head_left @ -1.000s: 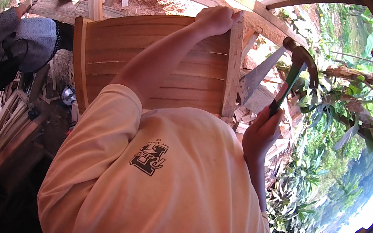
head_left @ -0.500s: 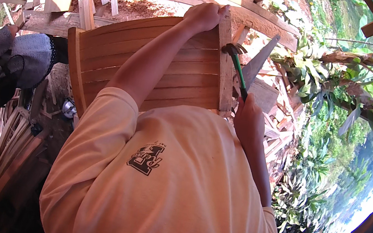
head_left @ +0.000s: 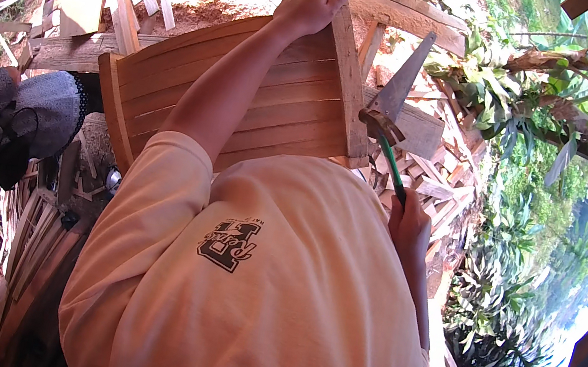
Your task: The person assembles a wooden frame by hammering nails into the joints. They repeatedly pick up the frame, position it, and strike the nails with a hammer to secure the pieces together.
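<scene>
Right of centre, the hammer in my right grip sits lower now, seemingly within reach of the panel my left grip clasps.

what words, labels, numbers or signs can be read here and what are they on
Pale shirt: dark chest logo, block lettering crossed by script; wording not copied here.
Beside the logo: small line of print, too small to read.
Hammer, saw, slatted wooden panel: no lettering I can make out.
</scene>
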`<action>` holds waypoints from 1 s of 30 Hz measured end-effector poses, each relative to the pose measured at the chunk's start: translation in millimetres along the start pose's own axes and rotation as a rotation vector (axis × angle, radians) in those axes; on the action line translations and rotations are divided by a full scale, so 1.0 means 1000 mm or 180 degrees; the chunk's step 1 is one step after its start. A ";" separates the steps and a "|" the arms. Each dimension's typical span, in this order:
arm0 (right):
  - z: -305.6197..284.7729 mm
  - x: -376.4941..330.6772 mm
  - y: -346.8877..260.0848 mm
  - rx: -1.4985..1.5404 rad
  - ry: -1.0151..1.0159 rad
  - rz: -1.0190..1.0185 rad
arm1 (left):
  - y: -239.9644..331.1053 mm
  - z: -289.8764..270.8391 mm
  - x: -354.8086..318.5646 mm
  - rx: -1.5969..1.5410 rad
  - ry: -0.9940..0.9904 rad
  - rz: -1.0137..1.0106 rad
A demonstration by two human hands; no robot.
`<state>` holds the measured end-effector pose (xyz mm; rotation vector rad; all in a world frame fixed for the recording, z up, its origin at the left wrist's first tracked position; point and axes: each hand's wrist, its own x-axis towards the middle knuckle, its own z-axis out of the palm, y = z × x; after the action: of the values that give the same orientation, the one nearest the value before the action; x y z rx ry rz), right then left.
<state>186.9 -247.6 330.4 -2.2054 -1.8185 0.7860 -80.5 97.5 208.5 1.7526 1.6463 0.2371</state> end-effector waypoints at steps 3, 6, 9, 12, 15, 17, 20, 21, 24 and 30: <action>0.011 -0.003 0.003 0.0405 0.0587 -0.0322 | -0.009 0.005 0.011 -0.0026 -0.0121 -0.0043; 0.021 0.001 0.014 -0.0138 0.0021 -0.0067 | -0.012 0.009 0.017 0.0044 -0.0136 -0.0060; 0.010 -0.002 0.010 -0.0191 -0.0135 0.0012 | -0.007 0.009 0.012 0.0138 0.0063 -0.0019; -0.012 -0.016 -0.004 0.0274 0.0149 -0.0057 | -0.013 0.008 0.010 0.0039 0.0244 0.0103; -0.017 -0.037 0.010 0.0366 0.0193 -0.0113 | -0.007 0.003 0.007 0.0077 0.0123 0.0006; -0.014 -0.043 0.020 0.0045 -0.0050 -0.0094 | -0.007 0.005 0.008 0.0066 0.0175 0.0055; -0.013 -0.045 0.025 -0.0107 -0.0283 -0.0009 | -0.004 0.005 0.008 0.0082 0.0181 0.0074; -0.015 -0.045 0.021 0.0049 -0.0112 -0.0003 | -0.006 0.005 0.009 0.0061 0.0173 0.0051; -0.022 -0.046 0.003 0.0326 0.0376 -0.0028 | -0.009 0.006 0.011 0.0067 0.0132 -0.0031; 0.008 -0.033 0.019 0.0164 0.0073 -0.0080 | -0.007 0.009 0.010 0.0017 0.0217 0.0062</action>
<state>195.3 -285.1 324.4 -2.1469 -1.7910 0.7903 -79.2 103.0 194.3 1.7829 1.6800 0.3049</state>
